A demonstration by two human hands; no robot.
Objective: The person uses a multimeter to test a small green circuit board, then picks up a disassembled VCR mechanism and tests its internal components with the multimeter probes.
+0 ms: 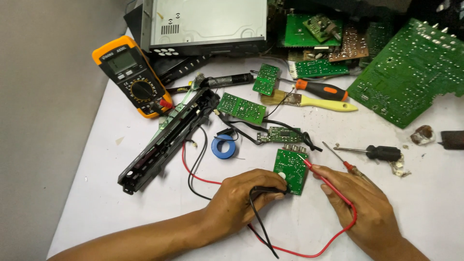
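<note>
Green small circuit board is lying just below the blue tape roll. Left hand is pinching the black probe at its lower edge; right hand is pinching the red probe, tip on its upper corner. Either tip is likely slipping across adjacent solder joints, bridging them, since nothing is clamping the board.

I see a white tabletop under everything. At far left on it lies an orange-and-grey multimeter, beside a long black plastic front panel running diagonally. A blue roll of tape lies near the middle. At right rest a black-handled screwdriver, a yellow-handled brush and a large green circuit board. A grey metal chassis sits far back.
</note>
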